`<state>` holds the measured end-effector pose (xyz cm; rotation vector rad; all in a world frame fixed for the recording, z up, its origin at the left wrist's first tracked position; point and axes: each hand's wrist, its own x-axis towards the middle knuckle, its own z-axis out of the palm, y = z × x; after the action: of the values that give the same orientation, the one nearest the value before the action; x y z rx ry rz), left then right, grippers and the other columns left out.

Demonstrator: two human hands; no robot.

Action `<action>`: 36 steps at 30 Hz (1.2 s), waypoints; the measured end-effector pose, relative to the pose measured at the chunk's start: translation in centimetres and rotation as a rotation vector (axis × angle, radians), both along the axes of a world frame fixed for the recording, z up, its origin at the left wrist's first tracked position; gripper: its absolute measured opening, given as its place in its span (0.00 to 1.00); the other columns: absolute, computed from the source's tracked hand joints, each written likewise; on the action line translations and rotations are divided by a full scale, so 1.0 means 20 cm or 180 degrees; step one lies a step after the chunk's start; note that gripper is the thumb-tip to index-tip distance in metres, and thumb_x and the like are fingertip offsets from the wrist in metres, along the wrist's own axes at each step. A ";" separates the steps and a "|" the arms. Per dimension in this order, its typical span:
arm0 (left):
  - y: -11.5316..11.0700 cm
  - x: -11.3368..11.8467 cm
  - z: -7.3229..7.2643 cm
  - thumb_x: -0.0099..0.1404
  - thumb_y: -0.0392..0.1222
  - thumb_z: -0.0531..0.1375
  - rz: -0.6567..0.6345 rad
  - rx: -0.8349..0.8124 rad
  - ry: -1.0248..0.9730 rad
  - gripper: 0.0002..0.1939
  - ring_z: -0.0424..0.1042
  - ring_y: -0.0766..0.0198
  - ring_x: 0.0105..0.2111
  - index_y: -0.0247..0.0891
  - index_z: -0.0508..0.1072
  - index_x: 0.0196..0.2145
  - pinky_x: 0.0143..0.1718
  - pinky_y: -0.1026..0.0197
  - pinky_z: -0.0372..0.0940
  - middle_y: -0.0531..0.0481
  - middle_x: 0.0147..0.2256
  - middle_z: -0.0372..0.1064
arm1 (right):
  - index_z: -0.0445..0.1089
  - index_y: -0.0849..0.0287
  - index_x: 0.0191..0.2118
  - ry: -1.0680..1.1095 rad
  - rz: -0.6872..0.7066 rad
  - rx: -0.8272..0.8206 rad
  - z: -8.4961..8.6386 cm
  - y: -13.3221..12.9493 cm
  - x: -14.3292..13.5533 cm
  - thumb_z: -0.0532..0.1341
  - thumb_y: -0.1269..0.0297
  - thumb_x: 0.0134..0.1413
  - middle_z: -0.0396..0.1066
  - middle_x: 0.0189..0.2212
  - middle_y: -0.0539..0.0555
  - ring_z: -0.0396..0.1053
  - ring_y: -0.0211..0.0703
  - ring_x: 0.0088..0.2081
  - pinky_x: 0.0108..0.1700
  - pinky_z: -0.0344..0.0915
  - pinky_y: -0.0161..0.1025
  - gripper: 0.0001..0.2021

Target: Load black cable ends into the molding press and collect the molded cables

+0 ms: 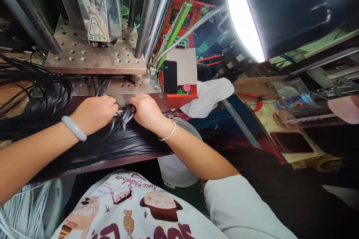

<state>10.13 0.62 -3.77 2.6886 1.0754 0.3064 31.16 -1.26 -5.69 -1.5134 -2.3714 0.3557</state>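
Observation:
In front of the press, my left hand [98, 115] is closed with its knuckles up, and the strands at its fingertips are partly hidden. A short way to its right, my right hand [147, 112] is wrapped around a small bunch of thin cables [126, 117], whose grey, shiny lengths hang toward my left hand. More dark cables [100, 85] reach onto the lower metal plate [119, 90] just beyond my left hand. Beneath both hands lies a wide layer of black cables [120, 143] along the bench.
A heavy drilled press plate [97, 58] hangs just beyond my hands, with a hand-injury warning sticker [97, 28] above. Coiled black cables [53, 89] crowd the left. Right stand a control box with a red button [186, 87], a white cloth [210, 99] and a bright lamp [244, 15].

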 end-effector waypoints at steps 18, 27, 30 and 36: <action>-0.05 -0.07 -0.08 0.71 0.38 0.52 0.0174 0.0052 -0.1603 0.16 0.79 0.61 0.40 0.36 0.81 0.40 0.49 0.61 0.72 0.46 0.40 0.81 | 0.76 0.62 0.40 -0.0139 0.0864 0.0676 -0.14 -0.11 -0.07 0.52 0.76 0.64 0.70 0.36 0.61 0.62 0.50 0.40 0.43 0.63 0.47 0.14; -0.01 -0.06 -0.11 0.70 0.36 0.53 -0.0095 0.0155 -0.1572 0.15 0.79 0.61 0.37 0.40 0.81 0.36 0.44 0.59 0.70 0.49 0.37 0.82 | 0.72 0.56 0.38 0.1861 -0.0028 0.0669 -0.14 -0.07 0.04 0.58 0.70 0.62 0.73 0.36 0.55 0.71 0.43 0.40 0.44 0.71 0.41 0.05; -0.01 -0.06 -0.11 0.69 0.33 0.54 -0.0295 0.0427 -0.1516 0.14 0.78 0.62 0.35 0.40 0.81 0.36 0.44 0.58 0.68 0.50 0.36 0.82 | 0.71 0.57 0.36 0.2144 -0.0043 0.0655 -0.13 -0.07 0.04 0.59 0.70 0.62 0.75 0.35 0.55 0.73 0.42 0.39 0.43 0.71 0.39 0.04; -0.04 -0.06 -0.09 0.71 0.33 0.51 -0.0561 0.0681 -0.1181 0.17 0.76 0.61 0.34 0.42 0.81 0.38 0.46 0.55 0.68 0.50 0.37 0.81 | 0.75 0.57 0.37 0.1676 0.0183 0.0598 -0.13 -0.10 0.04 0.57 0.72 0.62 0.78 0.31 0.53 0.74 0.39 0.33 0.38 0.71 0.35 0.08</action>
<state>8.88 -0.13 -5.66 2.7273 0.7274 0.8892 32.03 -3.26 -8.25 -1.1021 -1.9696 0.4638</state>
